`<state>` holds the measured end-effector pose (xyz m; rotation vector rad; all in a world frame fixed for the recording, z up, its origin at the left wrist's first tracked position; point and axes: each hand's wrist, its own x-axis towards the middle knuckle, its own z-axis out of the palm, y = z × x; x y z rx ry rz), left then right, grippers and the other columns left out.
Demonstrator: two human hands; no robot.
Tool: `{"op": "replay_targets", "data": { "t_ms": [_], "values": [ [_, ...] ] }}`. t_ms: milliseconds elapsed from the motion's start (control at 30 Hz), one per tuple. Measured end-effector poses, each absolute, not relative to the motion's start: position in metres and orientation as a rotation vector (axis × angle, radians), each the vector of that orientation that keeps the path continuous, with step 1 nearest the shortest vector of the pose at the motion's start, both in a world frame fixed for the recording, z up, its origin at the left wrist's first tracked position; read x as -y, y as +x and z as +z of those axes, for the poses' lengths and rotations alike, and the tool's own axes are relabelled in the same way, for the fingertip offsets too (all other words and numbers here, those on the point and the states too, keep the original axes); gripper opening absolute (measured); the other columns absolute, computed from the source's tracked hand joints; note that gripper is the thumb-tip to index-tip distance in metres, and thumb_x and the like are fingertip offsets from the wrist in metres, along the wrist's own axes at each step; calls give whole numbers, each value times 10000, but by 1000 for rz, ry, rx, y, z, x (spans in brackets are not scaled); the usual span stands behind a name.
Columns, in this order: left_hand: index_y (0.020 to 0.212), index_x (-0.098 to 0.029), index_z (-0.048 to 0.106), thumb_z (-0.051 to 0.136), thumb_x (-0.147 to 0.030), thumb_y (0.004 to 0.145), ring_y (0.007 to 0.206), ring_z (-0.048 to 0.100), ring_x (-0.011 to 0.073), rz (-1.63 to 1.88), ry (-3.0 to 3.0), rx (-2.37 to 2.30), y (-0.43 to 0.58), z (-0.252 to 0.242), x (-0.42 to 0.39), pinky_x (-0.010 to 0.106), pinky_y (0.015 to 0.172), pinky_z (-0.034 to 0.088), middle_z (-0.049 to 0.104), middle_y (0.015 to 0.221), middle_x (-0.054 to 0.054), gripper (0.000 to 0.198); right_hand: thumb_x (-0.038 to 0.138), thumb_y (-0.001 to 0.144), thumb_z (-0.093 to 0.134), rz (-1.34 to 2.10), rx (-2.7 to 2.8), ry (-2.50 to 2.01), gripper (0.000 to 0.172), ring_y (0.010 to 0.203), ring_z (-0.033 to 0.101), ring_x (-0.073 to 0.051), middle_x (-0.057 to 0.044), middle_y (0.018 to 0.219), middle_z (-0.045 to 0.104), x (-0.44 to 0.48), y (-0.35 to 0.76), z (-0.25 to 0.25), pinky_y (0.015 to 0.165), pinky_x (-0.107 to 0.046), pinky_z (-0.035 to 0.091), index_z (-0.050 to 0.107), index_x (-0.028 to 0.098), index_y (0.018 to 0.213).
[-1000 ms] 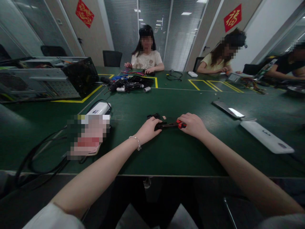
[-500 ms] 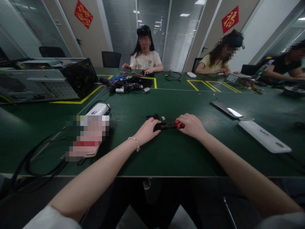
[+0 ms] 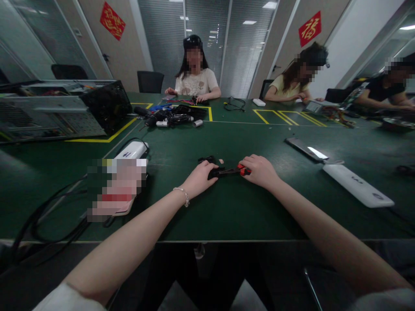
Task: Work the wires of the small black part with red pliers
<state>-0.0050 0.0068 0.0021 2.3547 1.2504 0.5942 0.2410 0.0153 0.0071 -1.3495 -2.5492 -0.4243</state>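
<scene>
My right hand (image 3: 260,169) is closed around the red handles of a pair of pliers (image 3: 242,169), whose dark, slim jaws point left. Between the thumb and fingers of my left hand (image 3: 201,176) is a small black part (image 3: 213,173), low over the green table. The jaw tips meet this part; whether they grip it I cannot tell. Just beyond my left fingers lies another black piece (image 3: 207,159), partly covered by them. Beside it is a tiny pinkish scrap (image 3: 221,161).
Left of my arm lie a phone (image 3: 121,190), a white power bank (image 3: 132,150) and looped black cables. To the right are a dark phone (image 3: 304,149) and another white power bank (image 3: 356,183). Farther off are a computer case (image 3: 58,112), a tool pile (image 3: 171,114) and several people.
Both hands keep nearly the same hold on the pliers and the black part. The whole view has shifted very slightly.
</scene>
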Motion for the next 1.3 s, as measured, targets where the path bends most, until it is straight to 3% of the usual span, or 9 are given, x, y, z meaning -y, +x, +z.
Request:
{"op": "replay_targets", "data": {
  "t_ms": [1300],
  "values": [
    [1119,-184,548,588,-241,777,1027,524,211,613,2368,-1249,-5,1,-8,346,910,436,518,1119,62,348,265,738,525,-427,2549,-1344,224,781,490,-194,-66,879,626,-16,242,5,635,-302,356,611,168,920]
  ]
}}
